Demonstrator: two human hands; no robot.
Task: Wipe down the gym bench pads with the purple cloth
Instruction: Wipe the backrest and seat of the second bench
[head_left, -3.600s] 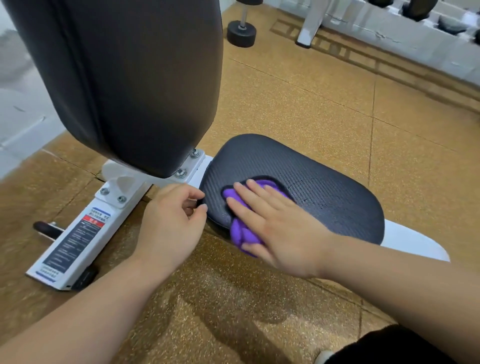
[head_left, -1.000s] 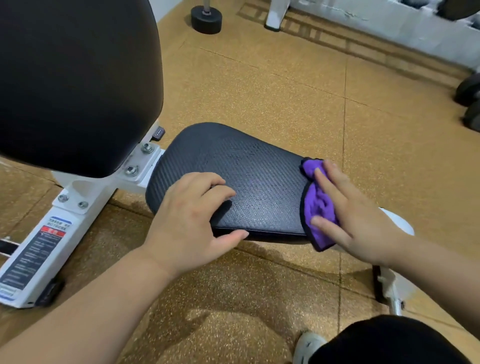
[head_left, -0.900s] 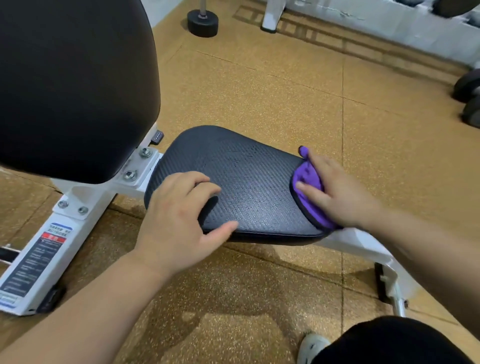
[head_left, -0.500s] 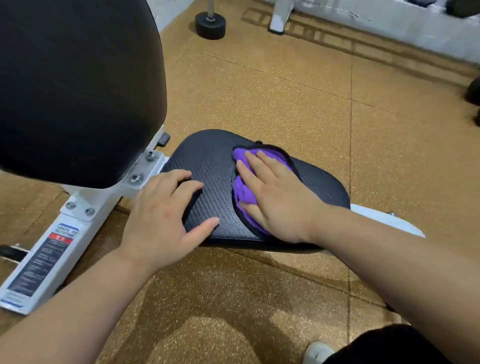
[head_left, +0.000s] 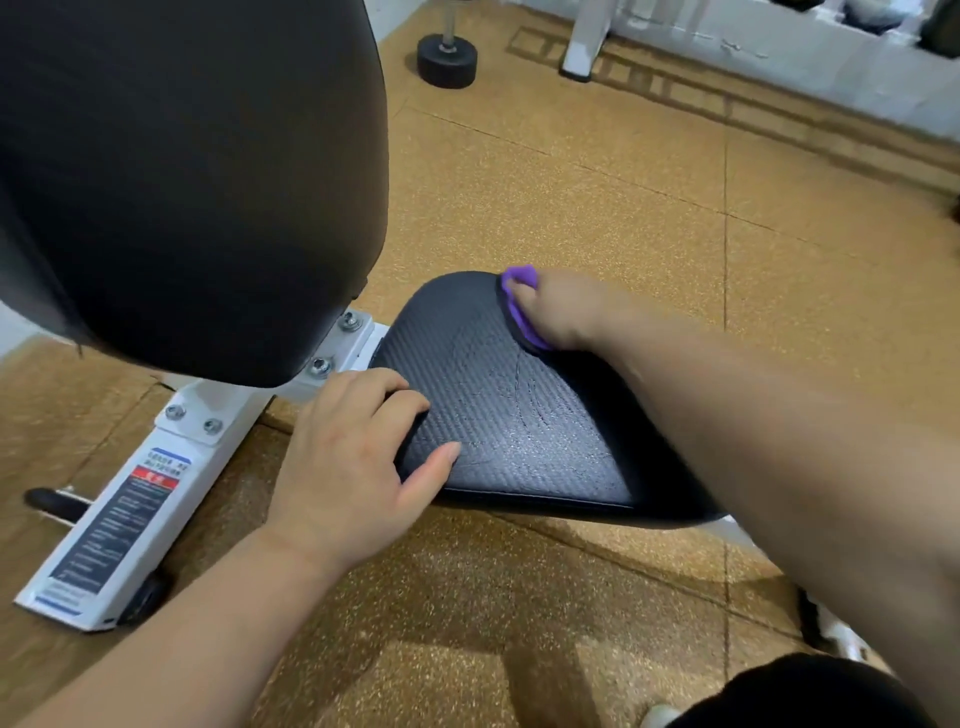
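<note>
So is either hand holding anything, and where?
Right hand covers the bunched purple cloth at the seat pad's far edge, grip hidden; left hand only rests on the near corner.

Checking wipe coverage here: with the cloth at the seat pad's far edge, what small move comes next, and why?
Probably draw the purple cloth back across the seat pad toward the near edge. The right hand presses it at the far rim, most of the textured top lies uncovered, and the left hand braces the near-left corner.
</note>
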